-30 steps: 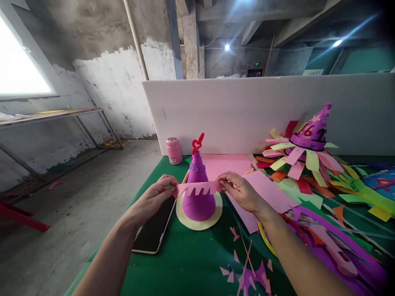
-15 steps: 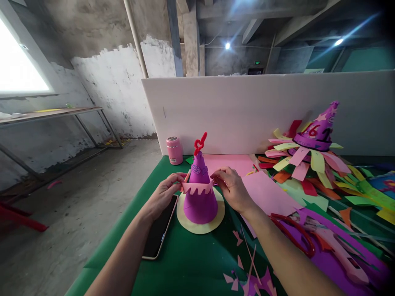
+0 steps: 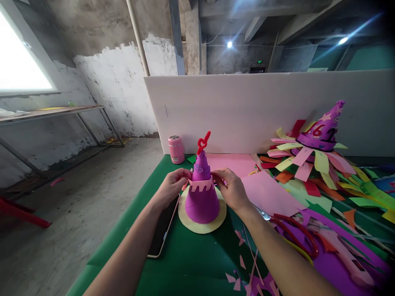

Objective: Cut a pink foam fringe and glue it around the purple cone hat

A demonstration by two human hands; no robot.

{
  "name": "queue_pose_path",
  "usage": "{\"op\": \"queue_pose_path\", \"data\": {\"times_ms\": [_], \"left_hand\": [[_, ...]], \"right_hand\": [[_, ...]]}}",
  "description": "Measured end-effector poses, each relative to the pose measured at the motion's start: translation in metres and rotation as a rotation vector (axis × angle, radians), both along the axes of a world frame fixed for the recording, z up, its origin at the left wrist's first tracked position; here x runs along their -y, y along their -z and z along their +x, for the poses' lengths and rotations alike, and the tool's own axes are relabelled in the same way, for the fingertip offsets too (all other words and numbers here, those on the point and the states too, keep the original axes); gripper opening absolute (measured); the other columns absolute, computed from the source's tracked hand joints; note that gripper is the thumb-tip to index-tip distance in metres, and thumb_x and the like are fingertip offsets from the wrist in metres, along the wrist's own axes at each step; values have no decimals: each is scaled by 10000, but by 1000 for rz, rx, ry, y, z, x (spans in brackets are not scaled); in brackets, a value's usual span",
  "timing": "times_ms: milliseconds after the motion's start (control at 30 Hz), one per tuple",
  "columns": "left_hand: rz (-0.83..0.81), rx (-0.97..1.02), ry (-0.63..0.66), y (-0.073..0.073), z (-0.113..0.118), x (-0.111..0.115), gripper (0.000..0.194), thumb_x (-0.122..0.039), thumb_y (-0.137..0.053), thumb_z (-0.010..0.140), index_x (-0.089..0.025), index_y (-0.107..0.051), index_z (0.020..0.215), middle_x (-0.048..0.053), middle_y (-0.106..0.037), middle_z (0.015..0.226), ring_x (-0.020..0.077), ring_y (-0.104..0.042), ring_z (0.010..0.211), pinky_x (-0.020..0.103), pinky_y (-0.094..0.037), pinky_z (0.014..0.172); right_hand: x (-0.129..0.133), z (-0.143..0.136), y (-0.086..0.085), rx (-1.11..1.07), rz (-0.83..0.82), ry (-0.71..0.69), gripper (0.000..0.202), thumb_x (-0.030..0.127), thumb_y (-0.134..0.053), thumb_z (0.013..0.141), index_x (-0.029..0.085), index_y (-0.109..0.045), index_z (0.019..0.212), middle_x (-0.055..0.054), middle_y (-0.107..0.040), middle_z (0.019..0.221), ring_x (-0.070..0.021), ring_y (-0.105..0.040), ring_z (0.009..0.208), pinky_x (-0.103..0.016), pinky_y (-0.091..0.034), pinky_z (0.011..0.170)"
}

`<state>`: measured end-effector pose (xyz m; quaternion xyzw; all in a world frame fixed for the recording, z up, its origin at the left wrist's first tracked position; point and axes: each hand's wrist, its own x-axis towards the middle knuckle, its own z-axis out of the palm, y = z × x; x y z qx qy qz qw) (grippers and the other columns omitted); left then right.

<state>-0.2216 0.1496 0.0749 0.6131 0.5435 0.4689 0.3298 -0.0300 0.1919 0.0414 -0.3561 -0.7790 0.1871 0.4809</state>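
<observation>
Head view of the bench (image 3: 185,267): from my remote station I have the left hand (image 3: 173,187) and the right hand (image 3: 231,189) with fingers pinched on opposite ends of a scalloped pink strip (image 3: 200,186), curved across the front of a purple cone (image 3: 202,209) that stands upright on a pale disc (image 3: 202,228) near the left edge, with a pink bottle (image 3: 176,150) at the far left corner

Patchy wall (image 3: 114,82) — grey-white, bright window (image 3: 21,53), concrete floor (image 3: 101,197)

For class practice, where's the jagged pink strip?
Head view, below centre: the jagged pink strip crosses the purple cone, between the left hand and right hand.
</observation>
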Motion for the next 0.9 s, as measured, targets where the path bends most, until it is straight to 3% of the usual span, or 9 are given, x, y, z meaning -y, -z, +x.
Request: {"op": "queue_pose_path", "data": {"times_ms": [533,900], "left_hand": [[2,52,-67,11,10,-4,125,-158,-470,615,-161,-577,680,-38,-571,538,112,-511,510,232,-379,525],[19,-27,39,7,8,2,144,-216,-537,690,-154,-635,775,16,-649,686,138,-561,635,241,-414,567]], "right_hand": [[-5,2,13,11,-15,-2,264,136,-485,838,268,-681,958,-51,-690,906,-225,-619,842,-355,-491,742],[-10,15,15,4,-5,-33,234,194,-498,850,279,-681,969,-63,-668,959,-235,-589,928,-373,-486,796]]}}
